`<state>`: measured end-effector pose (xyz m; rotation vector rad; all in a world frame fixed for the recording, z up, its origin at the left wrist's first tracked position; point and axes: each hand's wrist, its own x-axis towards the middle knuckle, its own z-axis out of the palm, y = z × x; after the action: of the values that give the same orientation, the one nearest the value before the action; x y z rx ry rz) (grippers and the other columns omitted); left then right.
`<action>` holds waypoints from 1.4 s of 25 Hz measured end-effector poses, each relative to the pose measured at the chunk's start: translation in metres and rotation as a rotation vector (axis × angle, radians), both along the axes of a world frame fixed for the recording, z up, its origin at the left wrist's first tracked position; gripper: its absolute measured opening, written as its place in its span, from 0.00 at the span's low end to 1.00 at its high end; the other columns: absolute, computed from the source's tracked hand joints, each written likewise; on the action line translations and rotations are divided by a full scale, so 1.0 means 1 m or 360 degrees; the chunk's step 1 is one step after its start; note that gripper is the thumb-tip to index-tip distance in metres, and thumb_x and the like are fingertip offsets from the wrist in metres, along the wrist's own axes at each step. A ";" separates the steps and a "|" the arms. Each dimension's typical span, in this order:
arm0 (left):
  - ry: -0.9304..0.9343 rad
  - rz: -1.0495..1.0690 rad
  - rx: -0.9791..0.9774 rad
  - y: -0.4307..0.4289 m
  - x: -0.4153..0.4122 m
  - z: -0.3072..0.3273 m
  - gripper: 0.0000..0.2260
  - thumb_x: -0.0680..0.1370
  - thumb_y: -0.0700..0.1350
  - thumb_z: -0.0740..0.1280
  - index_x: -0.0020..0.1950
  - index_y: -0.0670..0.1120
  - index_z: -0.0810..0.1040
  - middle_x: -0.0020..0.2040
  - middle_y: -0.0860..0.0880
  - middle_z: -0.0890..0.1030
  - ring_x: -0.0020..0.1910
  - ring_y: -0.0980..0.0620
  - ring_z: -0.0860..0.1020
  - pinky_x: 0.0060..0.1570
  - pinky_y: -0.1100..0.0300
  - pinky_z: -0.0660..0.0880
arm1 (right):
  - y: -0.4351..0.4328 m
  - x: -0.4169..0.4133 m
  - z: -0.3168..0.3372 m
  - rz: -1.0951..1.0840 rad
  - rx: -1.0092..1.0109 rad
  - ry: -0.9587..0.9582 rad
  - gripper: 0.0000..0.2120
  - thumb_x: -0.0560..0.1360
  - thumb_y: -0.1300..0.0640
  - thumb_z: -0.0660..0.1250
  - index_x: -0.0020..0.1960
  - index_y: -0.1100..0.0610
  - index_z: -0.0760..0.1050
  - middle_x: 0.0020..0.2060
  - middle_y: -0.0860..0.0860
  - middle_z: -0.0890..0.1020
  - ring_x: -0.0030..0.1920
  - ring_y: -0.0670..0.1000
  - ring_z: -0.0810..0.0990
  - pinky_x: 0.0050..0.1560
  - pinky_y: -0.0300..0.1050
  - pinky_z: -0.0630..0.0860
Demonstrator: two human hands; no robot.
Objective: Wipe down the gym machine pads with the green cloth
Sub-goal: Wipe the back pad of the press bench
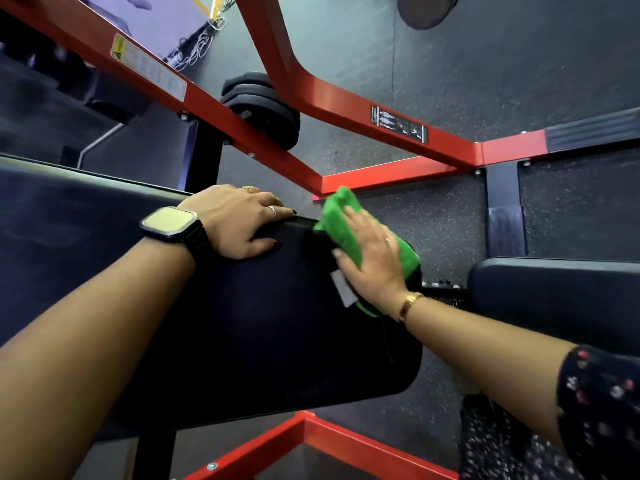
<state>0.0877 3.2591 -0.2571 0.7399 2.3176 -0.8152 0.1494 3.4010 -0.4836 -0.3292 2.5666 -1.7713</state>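
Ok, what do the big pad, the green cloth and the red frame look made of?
Big pad: smooth black with a faint sheen, likely vinyl over foam. Green cloth: fuzzy, folded softly, probably microfibre. Red frame: glossy painted box tubing, apparently steel.

Place: a gym, judged from the items logged below.
Frame: a red steel frame of bolted, angled tubes is seen across the view.
Padding: a large black pad is mounted on it; a second pad is seen to the right.
Loads: black weight plates are stacked behind the frame.
Labels: a yellow warning label and a diagram sticker are fixed to the tubes.
Floor: dark speckled rubber floor is laid throughout.
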 end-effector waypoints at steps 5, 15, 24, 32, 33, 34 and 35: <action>0.0029 -0.0009 -0.0012 -0.002 0.000 -0.001 0.27 0.73 0.63 0.53 0.72 0.58 0.60 0.69 0.55 0.68 0.65 0.50 0.70 0.55 0.53 0.74 | -0.016 0.002 0.032 0.0015 0.0138 -0.0249 0.35 0.70 0.34 0.51 0.75 0.44 0.55 0.75 0.42 0.58 0.76 0.50 0.51 0.71 0.56 0.49; -0.0001 0.0025 -0.0029 0.001 0.000 0.000 0.26 0.76 0.60 0.56 0.73 0.58 0.59 0.70 0.55 0.67 0.66 0.50 0.69 0.56 0.51 0.74 | 0.001 0.010 0.004 -0.0038 0.0151 -0.0221 0.33 0.70 0.37 0.51 0.75 0.44 0.57 0.74 0.42 0.60 0.75 0.49 0.54 0.71 0.57 0.50; 0.0025 0.0016 -0.0010 -0.002 -0.001 -0.001 0.25 0.76 0.60 0.56 0.73 0.59 0.60 0.69 0.55 0.68 0.65 0.50 0.70 0.55 0.51 0.75 | 0.010 0.010 -0.020 0.0018 0.0226 -0.0205 0.34 0.71 0.35 0.53 0.75 0.43 0.51 0.75 0.44 0.59 0.75 0.51 0.55 0.71 0.67 0.52; 0.0076 -0.0021 0.0023 -0.003 0.002 -0.003 0.24 0.76 0.59 0.56 0.72 0.58 0.62 0.69 0.55 0.68 0.65 0.50 0.70 0.55 0.54 0.74 | -0.013 0.141 0.033 0.0182 0.0218 0.0229 0.38 0.70 0.40 0.58 0.76 0.42 0.46 0.76 0.41 0.51 0.76 0.56 0.51 0.66 0.69 0.54; 0.0075 -0.0025 0.0019 -0.003 0.002 -0.003 0.24 0.77 0.59 0.56 0.72 0.58 0.62 0.70 0.55 0.68 0.65 0.49 0.70 0.55 0.54 0.74 | -0.021 0.131 0.051 0.0273 0.0206 0.0340 0.37 0.70 0.40 0.59 0.76 0.41 0.48 0.76 0.41 0.52 0.76 0.56 0.51 0.66 0.70 0.53; 0.0076 -0.0037 0.0006 -0.003 0.002 -0.003 0.24 0.77 0.59 0.56 0.72 0.58 0.62 0.70 0.55 0.68 0.65 0.49 0.70 0.55 0.53 0.74 | -0.027 0.123 0.062 0.0389 0.0221 0.0519 0.37 0.69 0.39 0.59 0.75 0.42 0.50 0.76 0.42 0.54 0.76 0.57 0.51 0.66 0.71 0.53; 0.0080 -0.0044 0.0001 -0.004 0.002 -0.003 0.24 0.76 0.59 0.56 0.72 0.58 0.62 0.70 0.55 0.68 0.65 0.49 0.71 0.55 0.53 0.74 | -0.028 0.118 0.065 0.0511 0.0249 0.0727 0.38 0.69 0.39 0.61 0.75 0.42 0.51 0.75 0.42 0.55 0.76 0.57 0.51 0.66 0.72 0.53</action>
<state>0.0893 3.2556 -0.2598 0.7614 2.3570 -0.8549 0.2676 3.3731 -0.4182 -1.1867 2.6967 -1.5085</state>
